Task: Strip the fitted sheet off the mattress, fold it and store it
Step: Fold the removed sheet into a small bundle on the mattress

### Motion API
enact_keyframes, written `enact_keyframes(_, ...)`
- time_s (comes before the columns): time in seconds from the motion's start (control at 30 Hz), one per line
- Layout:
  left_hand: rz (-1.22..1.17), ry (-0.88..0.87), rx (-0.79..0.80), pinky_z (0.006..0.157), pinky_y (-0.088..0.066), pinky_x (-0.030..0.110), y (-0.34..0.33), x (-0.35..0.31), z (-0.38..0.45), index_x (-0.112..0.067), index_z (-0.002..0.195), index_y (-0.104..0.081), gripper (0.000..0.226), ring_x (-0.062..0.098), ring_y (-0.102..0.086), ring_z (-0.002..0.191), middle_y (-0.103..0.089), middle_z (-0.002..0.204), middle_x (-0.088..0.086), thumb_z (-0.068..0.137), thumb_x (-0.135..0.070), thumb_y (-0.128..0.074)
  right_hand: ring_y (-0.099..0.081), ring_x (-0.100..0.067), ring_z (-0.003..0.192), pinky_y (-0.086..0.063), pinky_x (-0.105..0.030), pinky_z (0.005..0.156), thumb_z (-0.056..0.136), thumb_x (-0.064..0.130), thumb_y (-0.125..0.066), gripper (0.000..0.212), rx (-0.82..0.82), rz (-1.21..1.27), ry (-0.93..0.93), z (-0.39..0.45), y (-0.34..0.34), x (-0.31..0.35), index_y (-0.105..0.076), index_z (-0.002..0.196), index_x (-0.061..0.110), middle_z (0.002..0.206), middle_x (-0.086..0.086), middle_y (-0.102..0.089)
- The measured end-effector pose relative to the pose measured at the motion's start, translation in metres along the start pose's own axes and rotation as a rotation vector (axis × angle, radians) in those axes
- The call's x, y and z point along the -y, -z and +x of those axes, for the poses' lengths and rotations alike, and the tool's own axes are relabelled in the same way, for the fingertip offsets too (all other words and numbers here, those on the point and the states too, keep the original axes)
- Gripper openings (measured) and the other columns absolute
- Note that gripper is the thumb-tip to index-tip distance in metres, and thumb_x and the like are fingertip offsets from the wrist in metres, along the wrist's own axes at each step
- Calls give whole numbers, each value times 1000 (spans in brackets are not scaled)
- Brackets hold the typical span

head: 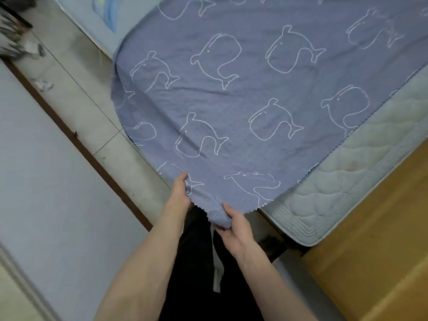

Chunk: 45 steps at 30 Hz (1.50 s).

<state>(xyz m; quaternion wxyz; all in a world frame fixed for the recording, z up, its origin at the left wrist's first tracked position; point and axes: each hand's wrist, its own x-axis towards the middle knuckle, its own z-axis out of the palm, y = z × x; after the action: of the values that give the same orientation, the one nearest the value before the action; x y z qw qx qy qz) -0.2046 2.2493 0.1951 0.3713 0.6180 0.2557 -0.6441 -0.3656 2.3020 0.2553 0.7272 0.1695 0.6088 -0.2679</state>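
both hands, left hand (179, 193) and right hand (235, 224), grip the sheet (231, 93) corner off the mattress (347, 181).

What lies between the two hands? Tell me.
Only the sheet edge, bunched, spans from the left hand to the right hand, in the head view.

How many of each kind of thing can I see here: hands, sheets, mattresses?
Hands: 2, the left hand and the right hand, each gripping the sheet's near edge
Sheets: 1, the blue sheet with white whale outlines
Mattresses: 1, the pale quilted mattress, its near corner bare
Total: 4
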Motion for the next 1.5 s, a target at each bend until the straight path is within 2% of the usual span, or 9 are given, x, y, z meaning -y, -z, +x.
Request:
enact_keyframes(0.2,-16,-171,-66,95,-51,40,-76,-122,4,-8,138,-55,40,27,-65,111,-65,125,12,105,-30,-50,-72,-30,94,-57,-40,87,86,11,-66,23,83,353,182,-8,-49,112,-67,108,7,109,-13,-73)
enact_keyframes(0.37,70,-163,-139,72,-53,31,-156,-228,50,-14,85,-56,17,16,-56,72,-59,88,1,100,-19,-50,-68,-27,89,-54,-37,84,74,7,-64,25,125,581,367,14,-97,225,-61,99,8,99,-14,-68)
enact_keyframes(0.47,236,-40,-190,102,-47,45,-203,-264,98,-15,76,-50,24,21,-58,79,-51,78,1,100,-17,-43,-71,-25,87,-57,-35,86,73,9,-60,26,46,714,467,40,-113,277,-64,98,6,94,-11,-72)
enact_keyframes(0.63,431,1,-241,106,-41,42,-257,-295,165,-23,122,-61,28,19,-61,124,-63,125,-2,103,-28,-41,-66,-22,86,-52,-32,90,67,9,-54,24,-140,928,528,95,-120,345,-64,89,9,87,-7,-70)
enact_keyframes(0.73,1049,-419,-406,95,-49,39,-256,-303,204,-10,146,-41,49,32,-58,121,-52,134,13,98,-11,-50,-63,-23,83,-50,-33,100,67,4,-54,17,-240,975,511,130,-113,373,-61,82,8,85,-10,-65)
enact_keyframes(0.83,1783,-758,-212,95,-49,49,-248,-306,231,-20,151,-32,74,39,-55,112,-27,154,17,85,-1,-60,-63,-26,80,-54,-36,98,81,-4,-50,13,-298,997,468,163,-104,393,-61,79,4,80,-13,-66)
enact_keyframes(1.03,2235,-243,-26,86,-55,42,-266,-321,256,-15,140,-48,64,35,-67,101,-63,124,15,83,-22,-78,-63,-28,85,-62,-34,67,95,1,-53,9,-405,1132,388,193,-75,409,-60,101,3,90,-14,-63)
enact_keyframes(1.17,2424,-243,-136,84,-58,43,-274,-337,242,-4,119,-65,29,37,-69,97,-71,108,23,91,-11,-64,-58,-16,58,-56,-19,60,83,-9,-45,23,-431,1150,398,183,-46,423,-52,72,10,61,-3,-55)
enact_keyframes(1.5,2104,-1396,22,86,-51,46,-587,-375,177,-16,111,-73,32,42,-66,104,-72,110,20,82,-11,-60,-40,-13,54,-52,-18,48,53,-7,-30,29,-533,1165,378,172,-22,525,-45,69,12,57,1,-41)
